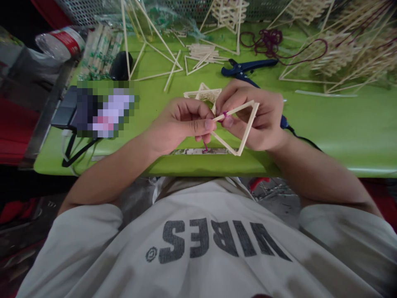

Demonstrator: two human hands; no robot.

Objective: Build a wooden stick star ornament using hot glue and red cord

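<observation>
A small triangular frame of pale wooden sticks [248, 128] is held up in front of me, one corner pointing left. My left hand [186, 122] is closed on that corner, thumb pressed on the stick. Purple string [225, 113] is looped round the upper stick, and a loose end hangs below my left fingers. My right hand [252, 111] is closed at the loop, thumb and fingertips pinching the string there. Just behind the hands lies a small star-shaped stick piece [203, 92], partly hidden by my right fingers.
Blue-handled cutters [248, 66] lie beyond my right hand, near a tangle of purple string [269, 41]. Short sticks [203, 53] are piled at the back. Stacked stick structures [338, 49] fill the far right. A plastic bottle [62, 43] and bundled sticks [101, 51] are at left.
</observation>
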